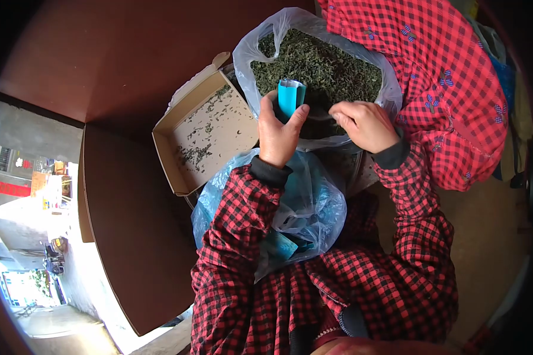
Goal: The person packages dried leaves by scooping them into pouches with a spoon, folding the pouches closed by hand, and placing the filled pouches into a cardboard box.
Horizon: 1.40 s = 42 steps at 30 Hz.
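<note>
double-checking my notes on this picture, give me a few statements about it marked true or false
1. The left hand holds a turquoise packet. True.
2. Scattered leaf bits lie in the cardboard box. True.
3. The right hand grips the box. False: it is over the near side of the plastic bag of dried leaves.
4. The bag of dried leaves is tied shut. False: its mouth is open.
5. Both sleeves are plain blue. False: they are red and black check.

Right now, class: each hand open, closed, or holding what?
Left hand: closed around an open-topped teal packet.
Right hand: curled by the dried leaves; cannot tell whether it holds anything.
</note>
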Motion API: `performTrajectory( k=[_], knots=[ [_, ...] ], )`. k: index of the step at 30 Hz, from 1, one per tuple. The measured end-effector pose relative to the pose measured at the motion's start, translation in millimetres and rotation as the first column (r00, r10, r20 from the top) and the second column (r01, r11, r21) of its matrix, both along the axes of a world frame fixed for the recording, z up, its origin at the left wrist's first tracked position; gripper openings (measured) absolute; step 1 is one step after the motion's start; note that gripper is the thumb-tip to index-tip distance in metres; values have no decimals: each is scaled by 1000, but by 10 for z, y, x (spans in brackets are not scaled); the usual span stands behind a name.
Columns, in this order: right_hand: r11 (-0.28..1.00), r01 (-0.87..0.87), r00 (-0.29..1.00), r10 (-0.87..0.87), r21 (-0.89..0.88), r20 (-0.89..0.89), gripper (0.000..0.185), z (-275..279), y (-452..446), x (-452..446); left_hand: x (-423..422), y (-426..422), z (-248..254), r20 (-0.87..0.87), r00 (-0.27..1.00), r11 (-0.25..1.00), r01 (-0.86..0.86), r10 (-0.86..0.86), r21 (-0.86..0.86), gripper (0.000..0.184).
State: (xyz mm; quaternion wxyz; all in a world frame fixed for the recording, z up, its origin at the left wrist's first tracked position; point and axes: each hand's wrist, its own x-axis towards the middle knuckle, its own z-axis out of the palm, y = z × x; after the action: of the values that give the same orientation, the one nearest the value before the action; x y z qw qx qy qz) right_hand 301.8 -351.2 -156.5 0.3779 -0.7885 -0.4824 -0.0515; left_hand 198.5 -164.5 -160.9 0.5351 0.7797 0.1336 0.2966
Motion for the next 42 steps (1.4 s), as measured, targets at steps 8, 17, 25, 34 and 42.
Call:
performTrajectory(
  k=[8, 17, 25, 34, 42],
  knots=[
    [975, 146, 975, -170, 165, 143, 10, 81, 62, 87, -12, 56, -119, -40, 999, 998, 22, -20, 61, 60],
    [961, 78, 893, -185, 264, 410, 12, 307, 109, -69, 25, 42, -158, -81, 997, 995, 9, -1, 100, 62],
    [987, 135, 961, -153, 92, 228, 13, 207, -4, -28, -36, 37, -62, -41, 999, 998, -18, 21, 68, 57],
    [989, 147, 980, -148, 13, 133, 11, 19, 75, 33, -19, 56, -94, -3, 1000, 999, -6, 6, 39, 56],
    [972, 141, 943, -190, 190, 272, 10, 238, 97, 11, 15, 109, -226, -36, 999, 997, 22, -20, 73, 60]
  ],
)
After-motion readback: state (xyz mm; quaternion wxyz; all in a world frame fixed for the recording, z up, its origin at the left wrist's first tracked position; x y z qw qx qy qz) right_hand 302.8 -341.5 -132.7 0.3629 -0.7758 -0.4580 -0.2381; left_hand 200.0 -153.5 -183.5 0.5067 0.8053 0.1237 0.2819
